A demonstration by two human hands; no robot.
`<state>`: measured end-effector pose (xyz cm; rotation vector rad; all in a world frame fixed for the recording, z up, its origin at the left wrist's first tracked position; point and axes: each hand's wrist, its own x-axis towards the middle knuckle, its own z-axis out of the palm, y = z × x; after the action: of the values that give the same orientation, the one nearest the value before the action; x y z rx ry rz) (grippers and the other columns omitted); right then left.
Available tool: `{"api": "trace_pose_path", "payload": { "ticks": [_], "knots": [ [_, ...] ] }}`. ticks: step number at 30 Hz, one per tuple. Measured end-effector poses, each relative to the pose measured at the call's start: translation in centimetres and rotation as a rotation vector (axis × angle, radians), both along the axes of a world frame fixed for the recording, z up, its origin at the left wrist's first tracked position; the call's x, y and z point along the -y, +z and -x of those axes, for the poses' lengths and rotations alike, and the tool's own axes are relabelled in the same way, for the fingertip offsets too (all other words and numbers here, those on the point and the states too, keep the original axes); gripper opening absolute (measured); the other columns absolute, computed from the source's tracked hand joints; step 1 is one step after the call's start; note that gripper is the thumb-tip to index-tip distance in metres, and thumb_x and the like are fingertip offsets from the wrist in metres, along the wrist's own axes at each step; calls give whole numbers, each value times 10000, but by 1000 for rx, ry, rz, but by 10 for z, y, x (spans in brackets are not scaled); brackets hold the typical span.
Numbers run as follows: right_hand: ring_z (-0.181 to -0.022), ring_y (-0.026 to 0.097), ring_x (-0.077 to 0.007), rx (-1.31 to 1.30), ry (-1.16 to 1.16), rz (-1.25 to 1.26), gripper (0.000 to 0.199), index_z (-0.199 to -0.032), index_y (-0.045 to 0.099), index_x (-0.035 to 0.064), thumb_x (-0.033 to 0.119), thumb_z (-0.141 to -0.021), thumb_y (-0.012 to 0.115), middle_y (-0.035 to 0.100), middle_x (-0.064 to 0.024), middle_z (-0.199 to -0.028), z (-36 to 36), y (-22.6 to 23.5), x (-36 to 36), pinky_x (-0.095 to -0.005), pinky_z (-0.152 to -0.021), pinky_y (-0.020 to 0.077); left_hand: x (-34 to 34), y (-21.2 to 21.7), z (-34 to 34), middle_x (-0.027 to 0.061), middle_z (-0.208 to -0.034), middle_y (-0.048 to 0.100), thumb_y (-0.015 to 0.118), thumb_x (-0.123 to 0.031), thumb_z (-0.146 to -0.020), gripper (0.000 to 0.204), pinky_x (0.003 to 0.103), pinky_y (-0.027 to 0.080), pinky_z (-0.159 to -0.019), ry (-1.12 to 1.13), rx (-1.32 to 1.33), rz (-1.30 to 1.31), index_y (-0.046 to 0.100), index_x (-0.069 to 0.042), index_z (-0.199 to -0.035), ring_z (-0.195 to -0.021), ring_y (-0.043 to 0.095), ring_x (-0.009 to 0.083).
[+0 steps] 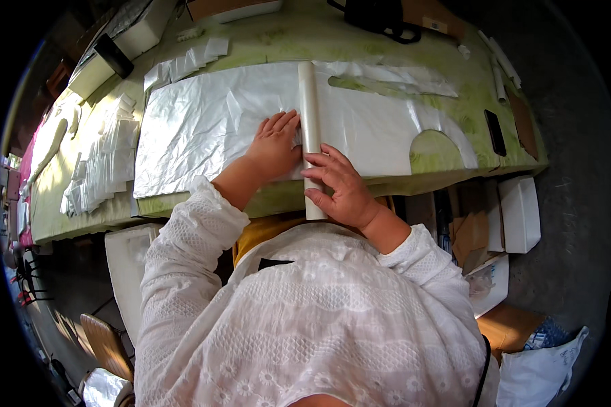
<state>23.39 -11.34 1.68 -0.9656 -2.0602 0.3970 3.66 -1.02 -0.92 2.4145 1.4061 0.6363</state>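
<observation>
A long whitish tube (308,95) lies upright in the picture across a plastic bag with a looped handle (448,129), its near end reaching past the table's front edge. My left hand (275,146) rests flat on the silvery plastic sheet (190,129) left of the tube, fingers stretched out and fingertips close to it. From the right, my right hand (343,186) lays its spread fingertips and thumb on the tube's near part without wrapping around it. Another strip of clear plastic (387,73) stretches along the far side, right of the tube.
Folded plastic pieces (112,152) lie in overlapping rows at the left, with more folded pieces (187,64) farther back. A black phone (495,133) sits near the right edge of the green-patterned table (485,85). White boxes (519,214) stand below on the right.
</observation>
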Motion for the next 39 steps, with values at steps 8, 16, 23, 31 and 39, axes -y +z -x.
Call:
{"api": "trace_pose_path", "payload": {
  "ticks": [8, 16, 23, 31, 39],
  "knots": [
    [-1221, 551, -367, 46, -194, -72, 333, -1190, 664, 93, 143, -869, 737, 608, -159, -1280, -1, 6, -40, -478, -1065, 444, -2, 28, 5, 140, -1563, 430, 675, -142, -887, 401, 447, 405, -1135, -60, 0, -113, 671, -150, -1289, -1401, 431, 359],
    [-1495, 214, -424, 587, -538, 203, 554, -1403, 589, 174, 444, -925, 664, 354, -177, -1584, 21, -2, -119, -603, -1206, 192, 15, 9, 27, 142, -1526, 487, 697, -173, -901, 242, 409, 481, -1018, 124, 399, 56, 729, -116, -1134, -1254, 556, 341],
    [-1517, 221, -355, 558, -642, 340, 711, -1515, 425, 50, 448, -955, 608, 342, -91, -1624, 9, -8, -177, -606, -1206, 187, 18, 11, 30, 130, -1465, 526, 701, -129, -880, 237, 377, 524, -892, 141, 559, 207, 636, -78, -1103, -1105, 603, 289],
    [-1339, 488, -336, 375, 129, 83, 381, -1220, 653, 38, 247, -902, 671, 625, -109, -1336, 93, 5, -87, -506, -1138, 347, 12, -12, 55, 125, -1366, 543, 512, 80, -841, 371, 419, 433, -1036, 357, 1303, -106, 551, -92, -1168, -1256, 506, 301],
    [-1142, 575, -368, 253, 132, 171, 167, -1014, 713, 79, 137, -857, 704, 664, -118, -1176, 94, 2, -77, -474, -978, 465, -30, 74, 30, 94, -1362, 639, 510, -313, -1051, 328, 466, 319, -1178, -475, 47, 236, 712, -100, -1195, -1439, 403, 356]
  ]
}}
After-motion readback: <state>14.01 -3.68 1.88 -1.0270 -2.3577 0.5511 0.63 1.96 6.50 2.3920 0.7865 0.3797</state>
